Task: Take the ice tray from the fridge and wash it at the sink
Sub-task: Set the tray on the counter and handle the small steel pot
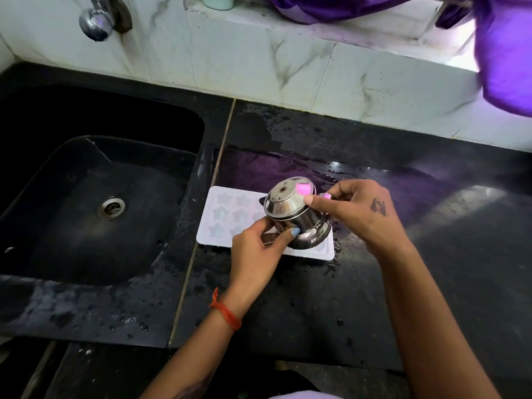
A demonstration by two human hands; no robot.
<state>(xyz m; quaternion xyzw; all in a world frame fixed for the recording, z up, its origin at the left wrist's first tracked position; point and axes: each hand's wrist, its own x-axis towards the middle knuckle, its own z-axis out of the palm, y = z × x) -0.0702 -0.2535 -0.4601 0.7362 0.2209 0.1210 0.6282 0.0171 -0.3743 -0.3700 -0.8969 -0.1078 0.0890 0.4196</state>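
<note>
Nearest, the wet black counter (374, 283) carries the white ice tray (227, 214) just right of the sink (100, 197). Above it the left hand (256, 254) grips a steel pot (293, 217), tilted, while the right hand (354, 211) pinches its rim. Pouring should be slow and centred; free room lies rightward.

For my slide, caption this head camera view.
Both hands, left and right, hold a steel pot over a white ice tray beside the sink.

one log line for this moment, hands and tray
both hands: left, right hold steel pot | ice tray: on counter beside sink
</note>
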